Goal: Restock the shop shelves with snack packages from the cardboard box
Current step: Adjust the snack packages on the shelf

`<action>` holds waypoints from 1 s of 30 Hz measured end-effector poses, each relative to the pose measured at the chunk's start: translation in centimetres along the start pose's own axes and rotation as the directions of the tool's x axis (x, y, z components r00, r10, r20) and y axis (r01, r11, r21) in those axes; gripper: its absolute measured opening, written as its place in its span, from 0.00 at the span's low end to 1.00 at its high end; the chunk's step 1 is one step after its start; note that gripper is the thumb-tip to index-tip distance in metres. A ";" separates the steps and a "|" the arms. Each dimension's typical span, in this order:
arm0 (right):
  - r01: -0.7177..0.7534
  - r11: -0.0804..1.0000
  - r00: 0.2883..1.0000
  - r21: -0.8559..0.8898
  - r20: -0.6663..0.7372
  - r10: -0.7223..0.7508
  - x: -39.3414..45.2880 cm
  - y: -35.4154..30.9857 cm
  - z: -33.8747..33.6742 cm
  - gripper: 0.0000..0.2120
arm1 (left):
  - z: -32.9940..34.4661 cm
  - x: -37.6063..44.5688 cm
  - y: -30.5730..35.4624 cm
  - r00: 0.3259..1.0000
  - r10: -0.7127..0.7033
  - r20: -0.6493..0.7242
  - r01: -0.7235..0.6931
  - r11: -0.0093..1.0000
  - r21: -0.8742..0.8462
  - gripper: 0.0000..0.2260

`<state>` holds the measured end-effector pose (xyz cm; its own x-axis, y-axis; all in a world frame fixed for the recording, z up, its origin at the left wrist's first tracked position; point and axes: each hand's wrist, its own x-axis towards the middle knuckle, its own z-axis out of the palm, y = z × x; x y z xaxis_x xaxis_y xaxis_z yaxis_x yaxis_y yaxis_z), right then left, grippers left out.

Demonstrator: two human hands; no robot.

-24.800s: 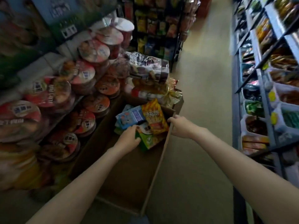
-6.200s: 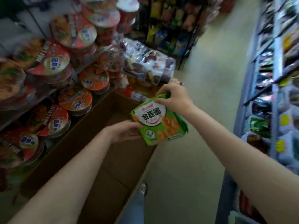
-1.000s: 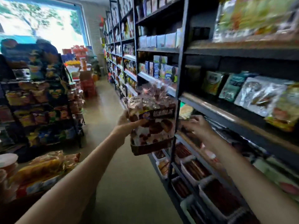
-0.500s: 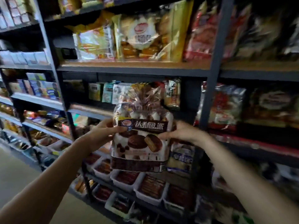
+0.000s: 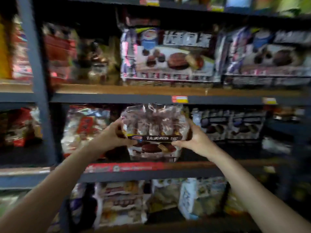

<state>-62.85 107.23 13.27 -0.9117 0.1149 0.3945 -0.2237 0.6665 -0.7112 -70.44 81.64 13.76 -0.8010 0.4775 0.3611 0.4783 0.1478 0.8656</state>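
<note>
Both hands up at the middle shelf (image 5: 168, 167), holding one clear bag of choc pies (image 5: 154, 132) btwn them. Left hand (image 5: 109, 137) grips the bag's left edge, thumb across the front at the dark label band, fingers curled round the side. Right hand (image 5: 193, 138) does the same on the right edge, thumb on the front, fingers wrapped behind. Bag is upright, its base at or just above the middle shelf's front lip w/ the red strip (can't tell if it's touching, pic is blurred).

Left of the bag on the same shelf: a pale red-and-white pack (image 5: 84, 128). Right of it: dark boxed pies (image 5: 230, 125), 2 side by side. On the shelf above the bag: bigger pie boxes (image 5: 170, 56), same brand lettering. Below the middle shelf: mixed pale packs (image 5: 122, 200), too smeared to read.
</note>
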 end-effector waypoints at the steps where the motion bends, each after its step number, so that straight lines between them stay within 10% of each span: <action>1: 0.009 0.999 0.998 -0.040 -0.069 -0.012 0.1 1.7 -1.7 0.40 | 2.4 1.8 0.0 0.999 0.046 -0.027 -0.045 0.998 0.044 0.31; 6: -0.019 0.955 0.949 -0.294 -0.307 -0.076 -0.3 8.9 -8.6 0.37 | 11.0 8.8 -1.6 0.996 0.085 -0.012 -0.083 0.986 0.145 0.36; 11: -0.209 0.973 0.926 -0.098 -0.339 0.165 -0.8 15.3 -15.7 0.35 | 18.3 13.0 -2.1 0.997 -0.072 -0.040 0.076 0.993 0.085 0.23; 19: -0.419 0.907 0.861 0.028 -0.306 0.407 2.7 21.8 -22.8 0.32 | 28.1 17.0 -0.9 0.932 -0.042 0.360 -0.083 0.943 0.323 0.28; 25: -0.526 0.847 0.618 -0.073 -0.718 0.321 4.1 23.9 -24.3 0.23 | 34.0 20.2 -0.4 0.864 -0.028 0.503 -0.219 0.877 0.426 0.29; 30: -0.303 0.792 0.893 -0.529 -0.449 0.042 3.9 23.3 -18.6 0.30 | 37.4 21.3 -1.3 0.817 -0.059 0.573 -0.264 0.846 0.464 0.31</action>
<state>-65.26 136.92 9.04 -0.6685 0.4613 0.5834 0.2817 0.8830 -0.3754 -74.68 124.07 7.36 -0.4764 0.8780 0.0454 0.7831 0.4003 0.4759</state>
